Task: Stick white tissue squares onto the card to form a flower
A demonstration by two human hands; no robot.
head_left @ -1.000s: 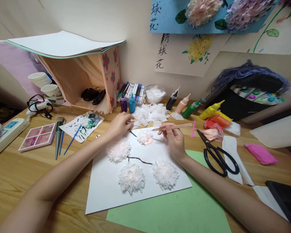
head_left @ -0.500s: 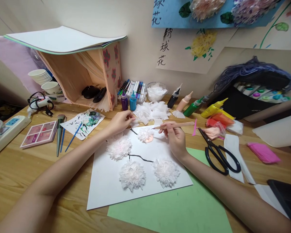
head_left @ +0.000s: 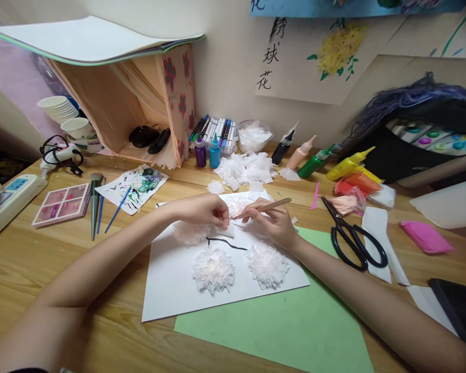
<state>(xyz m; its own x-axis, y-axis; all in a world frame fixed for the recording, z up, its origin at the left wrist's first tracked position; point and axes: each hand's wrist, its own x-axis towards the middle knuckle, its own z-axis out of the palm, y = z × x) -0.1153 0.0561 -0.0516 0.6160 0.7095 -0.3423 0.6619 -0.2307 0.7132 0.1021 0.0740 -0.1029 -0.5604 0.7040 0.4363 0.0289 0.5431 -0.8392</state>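
Observation:
A white sheet [head_left: 171,290] lies on the wooden desk, carrying several fluffy white tissue flowers such as one at lower middle [head_left: 213,270] and another to its right [head_left: 267,265], plus a black painted stem [head_left: 226,243]. My left hand [head_left: 204,211] pinches a small white tissue square [head_left: 225,230] above the sheet's centre. My right hand [head_left: 274,224] holds a thin wooden stick [head_left: 270,205], whose tip points left at that tissue square. Both hands meet over the sheet's upper part, partly hiding the flowers there.
Green paper [head_left: 279,331] lies under the sheet. Black scissors [head_left: 353,241] rest to the right, paint bottles [head_left: 314,161] and loose tissue pieces [head_left: 244,171] behind. Markers [head_left: 213,135], a cardboard shelf [head_left: 140,103], brushes [head_left: 97,204], a palette [head_left: 62,203] and a power strip [head_left: 8,202] stand left.
My left hand came back from the tissue pile with a tissue square to the sheet's centre. My right hand with the stick moved down-left to meet it. The view tilted down.

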